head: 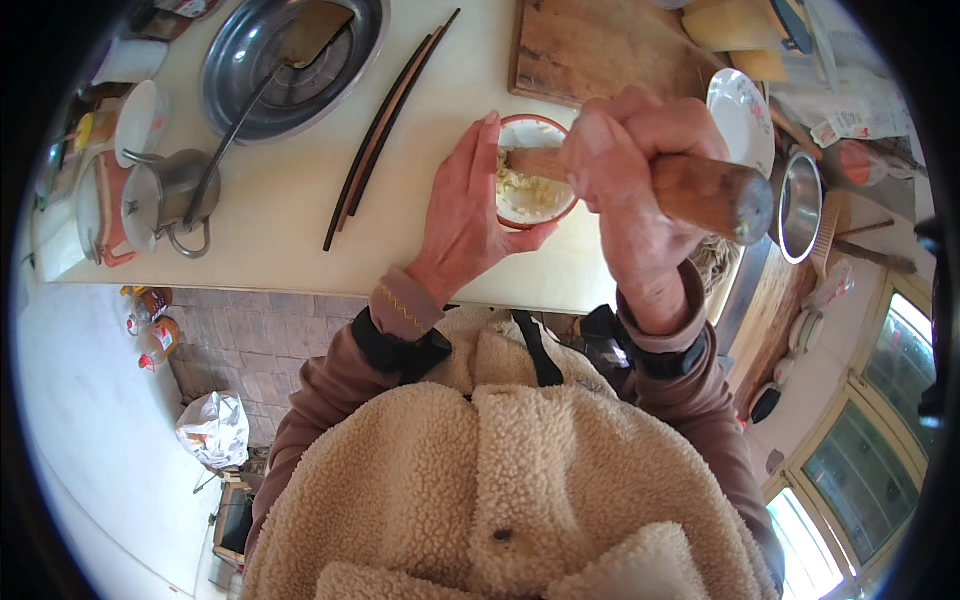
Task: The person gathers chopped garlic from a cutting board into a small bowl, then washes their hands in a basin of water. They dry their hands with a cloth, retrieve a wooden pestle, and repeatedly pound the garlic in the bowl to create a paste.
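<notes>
A small bowl [534, 133] with a brown rim and white inside sits on the pale tabletop. My left hand [466, 206] steadies it from the left side, fingers along the far edge and thumb around the near edge. Crushed pale-yellow pieces, perhaps garlic, [525, 193] lie in the bowl. Wrapped around a thick wooden pestle [701, 187] is my right hand [637, 161]. The pestle's narrow end reaches into the bowl among the pieces, while its broad end points right, towards the camera. My right hand hides the middle of the pestle and part of the bowl's right rim.
A steel basin [225, 97] stands far left, a metal spatula [255, 112] across it. Beside it lie several dark chopsticks [382, 142]. A metal pot [172, 195] is near the left end. Behind the bowl is a wooden board [600, 52]; a floral plate [739, 120] and steel bowl [801, 206] stand right.
</notes>
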`<state>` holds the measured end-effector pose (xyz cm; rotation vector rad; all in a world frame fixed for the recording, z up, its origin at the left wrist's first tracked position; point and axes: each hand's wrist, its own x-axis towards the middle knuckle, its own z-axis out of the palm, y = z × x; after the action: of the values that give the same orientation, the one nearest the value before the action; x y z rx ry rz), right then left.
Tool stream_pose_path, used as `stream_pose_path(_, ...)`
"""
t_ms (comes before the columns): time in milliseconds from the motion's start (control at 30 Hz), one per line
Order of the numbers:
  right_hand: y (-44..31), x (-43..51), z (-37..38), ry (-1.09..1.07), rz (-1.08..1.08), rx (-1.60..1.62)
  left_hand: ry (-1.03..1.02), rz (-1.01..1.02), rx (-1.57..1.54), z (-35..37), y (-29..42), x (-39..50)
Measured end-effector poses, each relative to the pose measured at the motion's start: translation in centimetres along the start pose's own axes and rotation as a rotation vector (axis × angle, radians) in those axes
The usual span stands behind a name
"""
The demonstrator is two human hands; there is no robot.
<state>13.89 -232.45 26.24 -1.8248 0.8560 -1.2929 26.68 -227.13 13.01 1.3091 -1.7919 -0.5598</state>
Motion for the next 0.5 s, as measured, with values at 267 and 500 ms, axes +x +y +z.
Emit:
stream_pose_path(267, -0.1, -1.1, -1.2, 0.066, 0.119, 0.070, 0.001, -0.002, -0.024, 0.0, 0.2, 0.2)
stream_pose_path(500, -1.4, -2.0, -1.1, 0.046, 0.161, 0.398, 0.027, 0.036, -0.020, 0.1, -0.2, 0.1)
